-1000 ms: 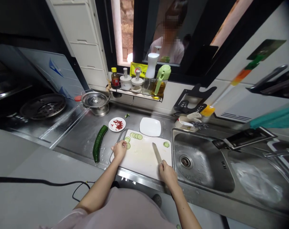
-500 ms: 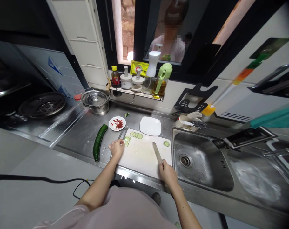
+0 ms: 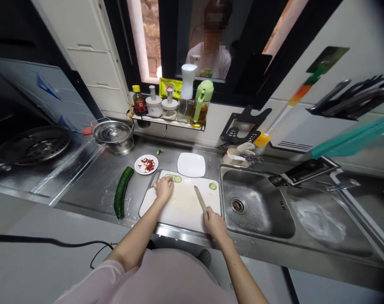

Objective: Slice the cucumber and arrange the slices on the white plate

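Observation:
My left hand (image 3: 163, 188) rests at the upper left of the white cutting board (image 3: 179, 213), fingers spread and bent down over a row of cucumber slices (image 3: 177, 179), partly hiding them. In my right hand (image 3: 214, 221) a knife (image 3: 199, 197) is gripped by its handle, its blade pointing away from me over the board's right half. One cut cucumber piece (image 3: 212, 185) lies by the board's upper right corner. Left of the board is a long whole cucumber (image 3: 123, 192).
Behind the board stand a small plate (image 3: 142, 170) with chopped red pieces and a white square plate (image 3: 191, 165). A sink (image 3: 258, 211) adjoins on the right. A lidded pot (image 3: 119, 145) is at back left. Above runs a seasoning rack (image 3: 169, 121) with bottles and jars.
My left hand has shifted right and away from me, from slices at the board's left edge onto the row of slices. My right hand still holds the knife. The camera view has turned slightly right.

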A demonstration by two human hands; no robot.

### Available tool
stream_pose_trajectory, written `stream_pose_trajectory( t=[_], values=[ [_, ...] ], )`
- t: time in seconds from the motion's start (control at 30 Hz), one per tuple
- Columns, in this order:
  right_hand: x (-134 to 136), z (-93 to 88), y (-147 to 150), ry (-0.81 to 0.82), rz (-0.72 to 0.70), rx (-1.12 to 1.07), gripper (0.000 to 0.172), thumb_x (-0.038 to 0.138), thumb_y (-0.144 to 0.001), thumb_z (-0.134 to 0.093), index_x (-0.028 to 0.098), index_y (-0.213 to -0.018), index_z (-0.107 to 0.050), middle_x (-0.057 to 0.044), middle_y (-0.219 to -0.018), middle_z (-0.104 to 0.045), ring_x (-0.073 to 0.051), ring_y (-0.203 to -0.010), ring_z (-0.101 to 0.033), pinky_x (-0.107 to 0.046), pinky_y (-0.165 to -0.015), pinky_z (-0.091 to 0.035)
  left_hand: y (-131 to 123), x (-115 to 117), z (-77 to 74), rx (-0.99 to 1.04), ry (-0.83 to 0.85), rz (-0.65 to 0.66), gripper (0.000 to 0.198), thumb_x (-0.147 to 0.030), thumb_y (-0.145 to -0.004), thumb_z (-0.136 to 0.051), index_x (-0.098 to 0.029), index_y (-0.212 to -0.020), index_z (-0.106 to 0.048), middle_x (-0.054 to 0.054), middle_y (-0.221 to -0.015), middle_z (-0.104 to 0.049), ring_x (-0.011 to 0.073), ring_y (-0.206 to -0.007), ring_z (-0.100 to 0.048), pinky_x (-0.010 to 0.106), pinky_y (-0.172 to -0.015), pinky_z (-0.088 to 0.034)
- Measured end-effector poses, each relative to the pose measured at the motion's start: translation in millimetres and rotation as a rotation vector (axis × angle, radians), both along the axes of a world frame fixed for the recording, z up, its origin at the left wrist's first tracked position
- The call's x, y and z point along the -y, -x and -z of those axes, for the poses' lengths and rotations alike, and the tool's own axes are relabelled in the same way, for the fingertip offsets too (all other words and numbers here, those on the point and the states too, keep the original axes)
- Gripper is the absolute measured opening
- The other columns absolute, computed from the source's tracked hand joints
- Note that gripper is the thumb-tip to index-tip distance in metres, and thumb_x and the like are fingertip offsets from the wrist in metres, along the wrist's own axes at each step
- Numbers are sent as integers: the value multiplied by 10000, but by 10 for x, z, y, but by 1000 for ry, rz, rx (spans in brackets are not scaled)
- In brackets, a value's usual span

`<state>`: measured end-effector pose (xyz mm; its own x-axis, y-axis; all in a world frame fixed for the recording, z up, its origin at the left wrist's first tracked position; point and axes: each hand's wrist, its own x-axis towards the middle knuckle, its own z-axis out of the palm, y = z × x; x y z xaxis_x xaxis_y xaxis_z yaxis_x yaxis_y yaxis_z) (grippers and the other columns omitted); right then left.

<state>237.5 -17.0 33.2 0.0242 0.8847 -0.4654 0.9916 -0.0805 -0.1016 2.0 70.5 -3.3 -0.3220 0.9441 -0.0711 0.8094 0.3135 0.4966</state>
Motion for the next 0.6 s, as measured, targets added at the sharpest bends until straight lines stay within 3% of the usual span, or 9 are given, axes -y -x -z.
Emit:
stream_pose_trajectory(
  t=[0.3, 0.6],
  values=[
    [14, 11, -4, 1, 9, -7, 332, 286, -988, -283, 175, -1178, -531, -153, -1008, -702, -244, -969, -669, -305, -753, -427, -181, -310, 11, -185, 141, 201, 334, -323, -866, -501, -254, -1160, -642, 129, -1182, -613, 322, -1133, -492, 470, -939, -280],
    [22, 27, -9, -13, 14, -19, 337, 279, -979, -287, 176, -1170, -543, -146, -999, -702, -249, -962, -671, -307, -757, -432, -191, -291, -5, -25, 96, 133, 233, -158, -838, -492, -252, -996, -636, 63, -1073, -681, 249, -1092, -543, 404, -927, -291]
  ],
)
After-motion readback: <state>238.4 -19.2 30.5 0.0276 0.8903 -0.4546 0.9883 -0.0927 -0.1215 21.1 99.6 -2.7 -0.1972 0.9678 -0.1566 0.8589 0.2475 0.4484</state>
